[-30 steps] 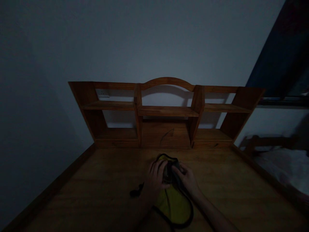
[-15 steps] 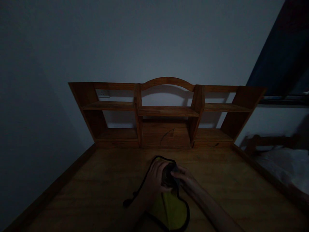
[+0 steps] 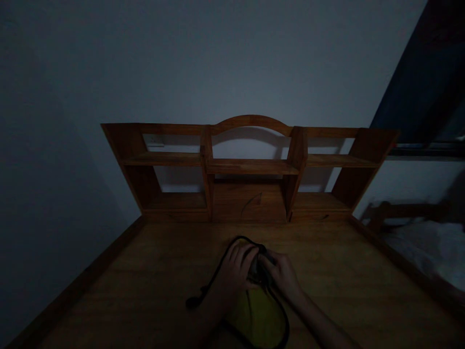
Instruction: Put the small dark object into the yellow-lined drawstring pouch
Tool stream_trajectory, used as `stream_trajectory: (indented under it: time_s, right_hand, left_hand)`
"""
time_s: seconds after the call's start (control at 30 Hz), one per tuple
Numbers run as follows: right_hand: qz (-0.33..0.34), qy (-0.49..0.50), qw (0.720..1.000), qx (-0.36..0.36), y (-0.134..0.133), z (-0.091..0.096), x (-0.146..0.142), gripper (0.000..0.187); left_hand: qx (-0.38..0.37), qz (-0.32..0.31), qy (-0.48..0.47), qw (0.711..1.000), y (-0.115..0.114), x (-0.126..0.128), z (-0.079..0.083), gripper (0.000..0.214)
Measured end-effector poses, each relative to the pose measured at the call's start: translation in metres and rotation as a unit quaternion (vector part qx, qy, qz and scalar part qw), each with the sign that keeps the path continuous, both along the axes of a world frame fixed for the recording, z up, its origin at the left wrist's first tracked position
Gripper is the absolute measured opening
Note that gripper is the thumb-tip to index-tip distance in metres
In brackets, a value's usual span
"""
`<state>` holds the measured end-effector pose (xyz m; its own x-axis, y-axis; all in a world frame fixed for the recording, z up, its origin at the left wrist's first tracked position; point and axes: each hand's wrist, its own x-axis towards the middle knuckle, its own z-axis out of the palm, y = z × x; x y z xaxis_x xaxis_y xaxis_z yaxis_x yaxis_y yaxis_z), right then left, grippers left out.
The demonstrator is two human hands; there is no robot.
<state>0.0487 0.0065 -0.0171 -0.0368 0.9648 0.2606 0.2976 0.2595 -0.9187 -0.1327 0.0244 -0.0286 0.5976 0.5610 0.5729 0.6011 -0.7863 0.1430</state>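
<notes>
A yellow cloth item with black edging [image 3: 256, 315] lies on the wooden desk in front of me; it could be a pouch, but its kind is unclear. A dark rounded object [image 3: 256, 271], shadowed and partly covered, sits on it between my hands. My left hand [image 3: 236, 266] curves over the left side of this object, thumb below and fingers above. My right hand [image 3: 282, 272] is closed, pinching the dark edge of the cloth against the object's right side. A black knob-like end [image 3: 192, 303] sticks out of the edging at the left.
The desk top [image 3: 156, 276] has raised side rims [image 3: 83, 276]. At its back stands a wooden shelf unit [image 3: 250, 167] against the pale wall [image 3: 232, 58]. A whitish cloth or bag [image 3: 432, 247] lies to the right beyond the desk. The light is dim.
My right hand has turned and closed inward, drawing the dark cloth edge in against the object, which now shows less. My left hand stays nearly in place.
</notes>
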Motion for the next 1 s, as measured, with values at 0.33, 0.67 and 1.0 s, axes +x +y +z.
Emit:
stream_trajectory:
  time_s: [0.33,0.67,1.0]
  right_hand:
    - [-0.04,-0.034,0.999,0.014,0.004,-0.006,0.004,0.04]
    - [-0.003,0.105,0.994,-0.035,-0.005,0.004,-0.01,0.04]
    - [0.084,0.113,0.99,-0.023,0.004,-0.012,0.002,0.034]
  left_hand:
    - [-0.011,0.029,-0.069,0.997,0.006,0.002,-0.012,0.093]
    - [0.014,0.042,-0.095,0.994,0.003,0.003,-0.009,0.092]
    - [0.038,0.037,-0.075,0.996,0.0,0.004,-0.002,0.089]
